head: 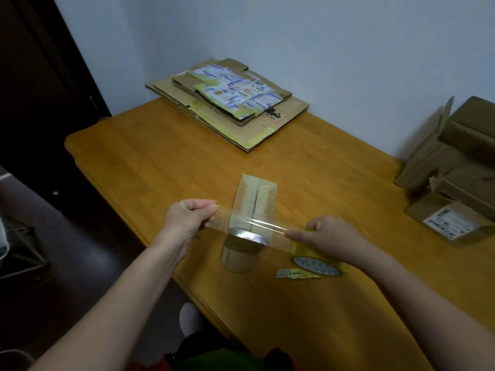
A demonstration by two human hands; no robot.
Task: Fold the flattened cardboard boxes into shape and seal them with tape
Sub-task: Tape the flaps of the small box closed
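Tape strip (251, 223): one clear length, pulled taut between the two hands, running from the left fingertips to the right fingertips.
Left hand (184, 218): fingers curled, thumb and fingers pinching the free end of the strip.
Right hand (329, 234): curled over the tape roll and gripping it, with one finger reaching out along the strip.
Tape roll (316, 266): one, yellowish, under the right palm, its lower edge at the table.
Small box (254, 199): one, brown, standing upright between the two sets of fingers. Its top seam is already covered with tape. The strip crosses its near top edge; whether the two touch cannot be told.
Cutter (296, 274): one, lying flat on the table just below the right fingers, beside the roll.
Flattened boxes (230, 103): one stack, well beyond the fingers at the far end of the table. A printed sheet lies on top and a large brown one at the bottom; the number of pieces cannot be told.
Folded boxes (455, 167): a brown cluster far right of the right fingers. One bears a white label; the exact count is unclear.
Table (160, 156): one, wooden, beneath everything.
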